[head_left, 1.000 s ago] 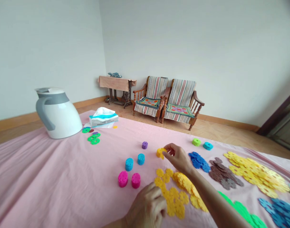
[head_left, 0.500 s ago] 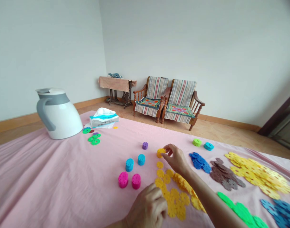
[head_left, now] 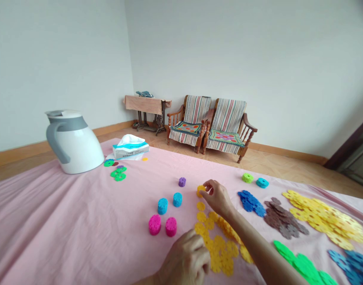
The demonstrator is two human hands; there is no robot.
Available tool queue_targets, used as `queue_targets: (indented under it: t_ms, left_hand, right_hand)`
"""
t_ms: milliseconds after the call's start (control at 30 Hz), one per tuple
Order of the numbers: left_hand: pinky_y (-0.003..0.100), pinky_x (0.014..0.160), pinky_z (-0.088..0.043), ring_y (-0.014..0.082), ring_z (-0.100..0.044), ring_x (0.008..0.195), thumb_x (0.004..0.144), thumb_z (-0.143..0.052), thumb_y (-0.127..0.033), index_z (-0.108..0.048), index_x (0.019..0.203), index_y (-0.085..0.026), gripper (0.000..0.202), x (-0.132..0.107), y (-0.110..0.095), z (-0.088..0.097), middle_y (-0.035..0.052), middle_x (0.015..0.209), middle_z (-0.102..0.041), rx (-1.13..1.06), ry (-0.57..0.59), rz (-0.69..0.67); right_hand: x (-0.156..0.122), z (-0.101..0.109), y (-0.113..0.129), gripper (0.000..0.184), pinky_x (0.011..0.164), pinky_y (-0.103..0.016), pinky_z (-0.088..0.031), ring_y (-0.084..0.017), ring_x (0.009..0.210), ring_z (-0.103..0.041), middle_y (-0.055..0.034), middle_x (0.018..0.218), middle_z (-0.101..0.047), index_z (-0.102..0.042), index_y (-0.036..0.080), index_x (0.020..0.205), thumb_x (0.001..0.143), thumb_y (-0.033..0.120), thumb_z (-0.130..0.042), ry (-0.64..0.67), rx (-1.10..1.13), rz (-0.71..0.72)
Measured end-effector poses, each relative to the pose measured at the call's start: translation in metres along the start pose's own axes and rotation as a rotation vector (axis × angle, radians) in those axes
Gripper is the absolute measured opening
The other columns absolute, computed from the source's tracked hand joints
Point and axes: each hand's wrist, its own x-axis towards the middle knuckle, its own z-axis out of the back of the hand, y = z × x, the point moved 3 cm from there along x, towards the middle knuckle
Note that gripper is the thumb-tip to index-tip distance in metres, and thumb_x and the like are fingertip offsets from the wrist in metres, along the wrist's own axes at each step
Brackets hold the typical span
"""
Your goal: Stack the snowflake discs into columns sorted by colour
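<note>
One loose yellow disc (head_left: 201,206), absent a second ago, now lies in the head view just short of the right hand (head_left: 218,199). I judge it outside the yellow stack (head_left: 198,191), which that hand's thumb and fingers bracket; clamping unconfirmed. Left hand (head_left: 187,255) curls beside spread yellow discs (head_left: 220,253), contents hidden.

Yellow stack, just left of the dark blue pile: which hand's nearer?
Right. The right hand has its fingertips at the near right side of the yellow stack; the left hand is farther off, toward the camera, beside the loose yellow pieces.
</note>
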Motion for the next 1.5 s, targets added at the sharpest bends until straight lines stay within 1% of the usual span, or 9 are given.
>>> queue_targets:
  t_ms: [267, 333, 433, 567, 800, 967, 1100, 1333, 1500]
  left_hand:
    - [0.023, 0.063, -0.034, 0.0146, -0.045, 0.077, 0.051, -0.042, 0.008, -0.047, 0.064, -0.017, 0.028, -0.001, 0.002, -0.001, 0.0002, 0.073, -0.051, 0.004, 0.015, -0.020]
    - [0.023, 0.063, -0.034, 0.0145, -0.045, 0.077, 0.051, -0.042, 0.008, -0.046, 0.064, -0.017, 0.028, 0.000, 0.002, -0.001, 0.0001, 0.073, -0.051, -0.003, 0.014, -0.019]
    - [0.023, 0.064, -0.035, 0.0146, -0.045, 0.076, 0.052, -0.042, 0.007, -0.046, 0.063, -0.017, 0.027, 0.000, 0.002, -0.002, 0.0003, 0.072, -0.051, -0.012, 0.024, -0.010]
    - [0.023, 0.064, -0.034, 0.0140, -0.045, 0.075, 0.051, -0.042, 0.007, -0.045, 0.063, -0.016, 0.026, -0.001, 0.004, -0.003, 0.0002, 0.072, -0.052, -0.017, 0.033, 0.014]
    - [0.023, 0.064, -0.035, 0.0142, -0.045, 0.077, 0.050, -0.042, 0.007, -0.044, 0.064, -0.017, 0.027, 0.001, 0.002, 0.000, -0.0003, 0.074, -0.052, -0.017, 0.037, -0.021]
    - [0.024, 0.065, -0.035, 0.0155, -0.045, 0.077, 0.051, -0.040, 0.006, -0.045, 0.064, -0.017, 0.027, 0.000, 0.003, -0.002, 0.0009, 0.075, -0.052, -0.007, 0.058, 0.004]
    - [0.025, 0.064, -0.034, 0.0148, -0.044, 0.074, 0.050, -0.041, 0.006, -0.046, 0.064, -0.017, 0.027, 0.000, 0.002, -0.003, 0.0005, 0.073, -0.052, -0.022, 0.048, 0.020]
    - [0.024, 0.062, -0.031, 0.0139, -0.044, 0.075, 0.047, -0.040, 0.007, -0.043, 0.063, -0.016, 0.028, 0.001, 0.000, 0.000, -0.0001, 0.071, -0.051, -0.073, -0.021, 0.010]
    - [0.024, 0.063, -0.032, 0.0138, -0.045, 0.074, 0.047, -0.040, 0.006, -0.043, 0.064, -0.016, 0.028, 0.001, 0.000, 0.000, -0.0002, 0.072, -0.053, -0.073, -0.005, 0.019]
  right_hand:
    - [-0.014, 0.023, 0.011, 0.018, 0.056, -0.023, -0.040, -0.012, 0.057, -0.052, -0.0016, 0.065, -0.059, -0.059, 0.018, 0.073, 0.080, 0.031, -0.048, -0.062, -0.016, 0.054]
    - [-0.024, 0.025, 0.015, 0.016, 0.057, -0.023, -0.040, -0.012, 0.058, -0.053, -0.0016, 0.066, -0.059, -0.060, 0.018, 0.075, 0.081, 0.025, -0.046, 0.049, -0.063, 0.112]
    - [-0.038, 0.020, 0.021, 0.026, 0.062, -0.023, -0.040, -0.014, 0.068, -0.057, -0.0044, 0.082, -0.061, -0.061, 0.020, 0.099, 0.081, 0.014, -0.042, 0.269, -0.206, 0.247]
    - [-0.047, 0.011, 0.025, 0.038, 0.064, -0.024, -0.040, -0.018, 0.083, -0.057, -0.0086, 0.094, -0.058, -0.055, 0.023, 0.112, 0.080, 0.007, -0.041, 0.390, -0.449, 0.325]
    - [-0.040, 0.015, 0.017, 0.026, 0.072, -0.027, -0.041, -0.018, 0.088, -0.056, -0.0085, 0.099, -0.055, -0.056, 0.019, 0.100, 0.075, 0.012, -0.050, 0.441, -0.345, 0.214]
    - [-0.039, 0.022, 0.013, 0.015, 0.067, -0.026, -0.040, -0.016, 0.075, -0.054, -0.0051, 0.085, -0.058, -0.054, 0.017, 0.082, 0.067, 0.014, -0.054, 0.375, -0.210, 0.170]
    - [-0.030, 0.024, -0.002, 0.004, 0.052, -0.022, -0.035, -0.011, 0.056, -0.050, 0.0017, 0.060, -0.056, -0.053, 0.019, 0.067, 0.070, 0.017, -0.051, 0.298, 0.043, -0.011]
    - [-0.004, 0.030, -0.027, 0.015, 0.046, -0.020, -0.035, -0.010, 0.051, -0.052, 0.0013, 0.055, -0.056, -0.056, 0.015, 0.066, 0.067, 0.031, -0.055, 0.093, 0.468, -0.295]
    - [-0.008, 0.019, -0.028, 0.008, 0.044, -0.019, -0.034, -0.008, 0.047, -0.050, 0.0015, 0.056, -0.058, -0.055, 0.016, 0.063, 0.065, 0.024, -0.055, 0.195, 0.446, -0.372]
